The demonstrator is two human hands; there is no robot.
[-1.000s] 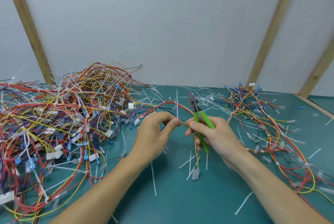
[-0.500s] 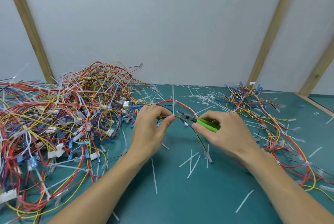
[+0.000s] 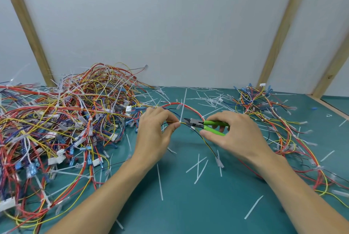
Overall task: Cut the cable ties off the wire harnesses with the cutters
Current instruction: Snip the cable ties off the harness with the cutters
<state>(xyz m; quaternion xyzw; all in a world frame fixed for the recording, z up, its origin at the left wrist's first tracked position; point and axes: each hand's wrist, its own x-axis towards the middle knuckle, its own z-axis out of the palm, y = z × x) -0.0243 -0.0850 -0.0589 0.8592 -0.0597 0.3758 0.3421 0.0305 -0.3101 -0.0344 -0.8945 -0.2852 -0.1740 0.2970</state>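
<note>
A thin wire harness (image 3: 190, 108) of red, yellow and black strands arches above the green mat between my hands. My left hand (image 3: 156, 131) pinches it between thumb and fingers, just left of a white cable tie (image 3: 182, 110) whose tail stands upright. My right hand (image 3: 234, 135) grips the green-handled cutters (image 3: 211, 126), held level and pointing left. The dark jaws sit right beside the tie's head on the yellow wire, close to my left fingertips. Whether the jaws touch the tie I cannot tell.
A big tangle of tied harnesses (image 3: 62, 120) fills the left of the mat. A smaller heap of harnesses (image 3: 273, 124) lies at the right. Cut white tie pieces (image 3: 198, 167) are strewn over the green mat (image 3: 188, 205). A white wall with wooden battens stands behind.
My right hand has swung the cutters from upright to level and brought the jaws left up to the tie. My left hand keeps its pinch on the harness.
</note>
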